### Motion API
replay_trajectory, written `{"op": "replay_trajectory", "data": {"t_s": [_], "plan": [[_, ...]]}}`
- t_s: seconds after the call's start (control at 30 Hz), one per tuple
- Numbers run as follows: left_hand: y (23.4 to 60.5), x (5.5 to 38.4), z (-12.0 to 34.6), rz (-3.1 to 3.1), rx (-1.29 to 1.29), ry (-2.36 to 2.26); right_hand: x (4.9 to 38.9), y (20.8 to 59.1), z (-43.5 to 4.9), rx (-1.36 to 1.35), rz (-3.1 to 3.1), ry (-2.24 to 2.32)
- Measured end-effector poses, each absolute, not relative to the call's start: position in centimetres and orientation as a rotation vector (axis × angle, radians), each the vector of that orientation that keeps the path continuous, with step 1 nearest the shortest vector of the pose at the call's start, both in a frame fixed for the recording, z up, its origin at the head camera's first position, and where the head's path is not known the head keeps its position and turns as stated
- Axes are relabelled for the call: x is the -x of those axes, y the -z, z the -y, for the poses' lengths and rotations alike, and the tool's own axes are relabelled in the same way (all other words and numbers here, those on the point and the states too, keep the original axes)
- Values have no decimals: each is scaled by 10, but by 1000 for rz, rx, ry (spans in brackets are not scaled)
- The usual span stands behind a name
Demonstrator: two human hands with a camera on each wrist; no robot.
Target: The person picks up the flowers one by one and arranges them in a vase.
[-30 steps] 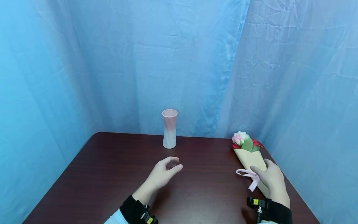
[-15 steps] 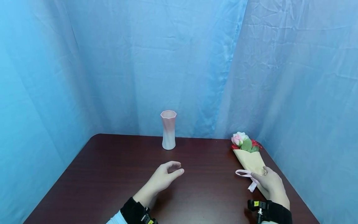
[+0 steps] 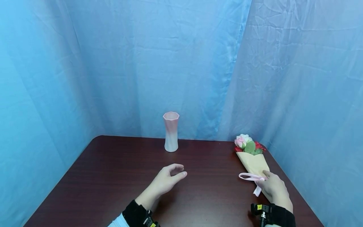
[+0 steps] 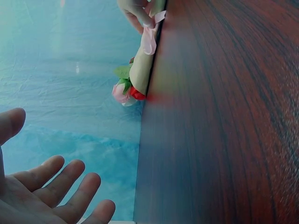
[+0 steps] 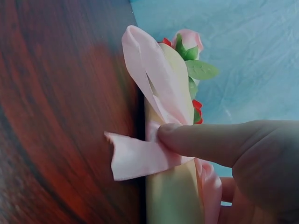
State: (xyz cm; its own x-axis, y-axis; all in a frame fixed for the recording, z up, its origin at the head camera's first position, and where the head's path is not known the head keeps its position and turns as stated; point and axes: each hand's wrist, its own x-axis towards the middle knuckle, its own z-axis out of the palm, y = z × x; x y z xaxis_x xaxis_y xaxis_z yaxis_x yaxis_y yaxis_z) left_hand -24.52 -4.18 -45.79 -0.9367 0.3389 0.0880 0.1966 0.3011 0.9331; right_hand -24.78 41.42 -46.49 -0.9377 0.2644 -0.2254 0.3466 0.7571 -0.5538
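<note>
A flower bouquet (image 3: 253,162) in cream paper lies on the right side of the table, its pink, white and red flowers (image 3: 244,142) toward the back. My right hand (image 3: 274,188) grips the wrapped stem where a pink ribbon bow (image 3: 247,177) is tied. In the right wrist view the thumb (image 5: 205,140) presses the ribbon against the paper; other fingers are partly hidden on the far side. My left hand (image 3: 168,180) is held over the middle of the table, fingers loosely bent, holding nothing. Beyond it stands a pink-to-white vase (image 3: 171,134), upright.
The dark wooden table (image 3: 119,170) has a rounded back left corner. Blue curtains (image 3: 170,63) hang behind it and along both sides. The bouquet lies close to the table's right edge.
My right hand has closed on the bouquet's stem, its thumb moving onto the ribbon bow, which has shifted slightly. The left hand and vase stay nearly the same.
</note>
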Motion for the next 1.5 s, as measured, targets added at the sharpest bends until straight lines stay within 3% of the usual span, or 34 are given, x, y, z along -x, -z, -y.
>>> {"op": "replay_trajectory", "data": {"t_s": [0.33,0.87,1.5], "plan": [[458,244,41,-2431,-488,-1707,247,461,-411,-510,-2748,1003],[455,244,42,-2453,-484,-1675,249,458,-401,-250,-2919,778],[453,244,45,-2482,-465,-1617,253,451,-363,-131,-2831,862]]}}
